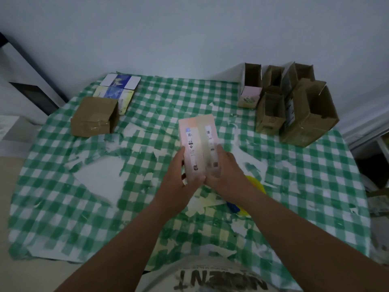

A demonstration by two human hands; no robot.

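A pale pink carton (199,140) with printed labels is held up over the middle of the table. My left hand (182,175) grips its lower left edge, thumb on the front face. My right hand (226,171) grips its lower right edge, fingers laid over the front. The carton's lower end is hidden between my two hands.
A worn green-and-white checked cloth (305,186) covers the table. Several open brown cartons (305,114) stand at the back right, one pink-bottomed (250,87). A taped brown box (94,116) and flat white-blue cards (120,81) lie back left. A yellow-and-blue object (255,186) lies under my right wrist.
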